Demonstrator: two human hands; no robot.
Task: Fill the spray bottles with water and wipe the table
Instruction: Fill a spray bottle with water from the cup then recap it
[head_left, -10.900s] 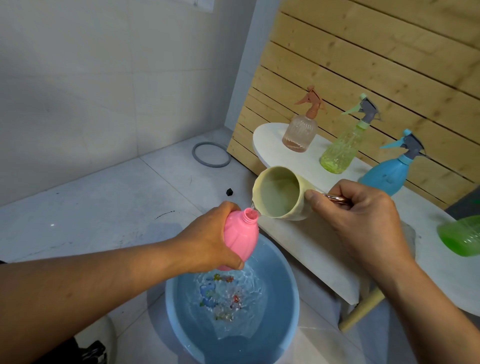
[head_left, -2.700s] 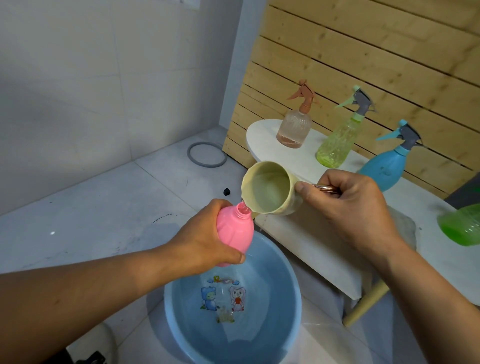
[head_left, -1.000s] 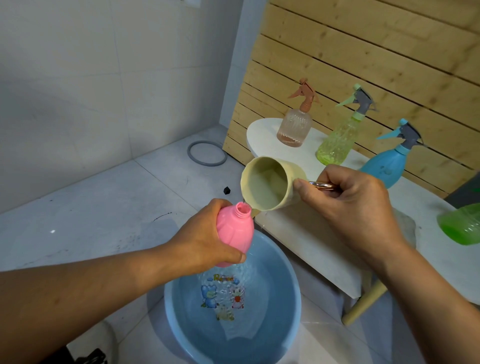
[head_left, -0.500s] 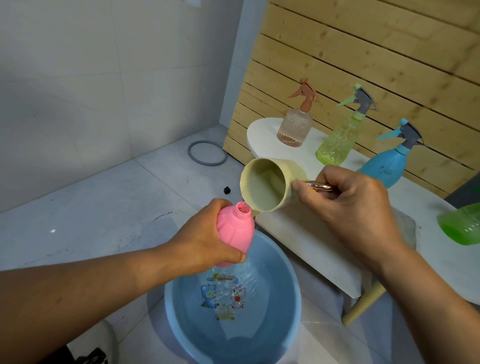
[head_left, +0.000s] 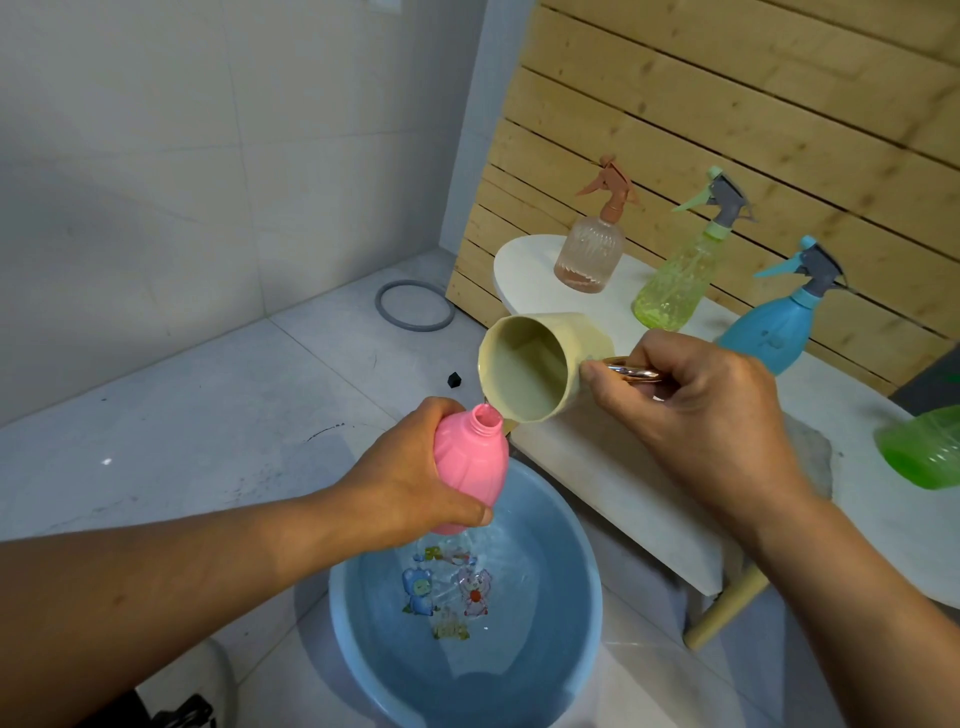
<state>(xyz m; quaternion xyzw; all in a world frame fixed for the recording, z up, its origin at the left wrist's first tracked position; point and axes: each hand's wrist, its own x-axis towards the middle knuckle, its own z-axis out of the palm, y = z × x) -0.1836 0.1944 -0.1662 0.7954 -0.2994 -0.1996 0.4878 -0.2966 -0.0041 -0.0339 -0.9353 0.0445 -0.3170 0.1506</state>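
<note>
Left hand (head_left: 410, 480) wrapped round the belly of an uncapped pink plastic bottle (head_left: 470, 470), thumb along its lower edge, neck tilted toward the right. Right hand (head_left: 696, 415) closed on the shiny copper-coloured handle (head_left: 631, 370) of a pale cream plastic cup (head_left: 540, 364), tipped nearly on its side with the lip just above the bottle's open mouth. A thin trickle seemingly passing from lip to neck; little water visible inside the cup.

Filling step in hand, judged close to the end of this cupful. Next: probably dipping the cup again into the round light-blue plastic basin (head_left: 584, 603) below, which holds water over a cartoon print, or checking the bottle's level, not readable through the opaque pink wall. Mouth narrow, so a slow, aimed pour needed; spills would fall into the basin.

Beyond, a white oval table (head_left: 618, 478) carrying a ribbed clear-pink spray bottle (head_left: 589, 252), a yellow-green one (head_left: 675, 286), a blue one (head_left: 774, 330) and part of a green bottle (head_left: 924, 449) at the right edge. Pale tiled floor with a grey ring (head_left: 414, 305), tiled wall, wooden slat panel (head_left: 727, 114) behind.
</note>
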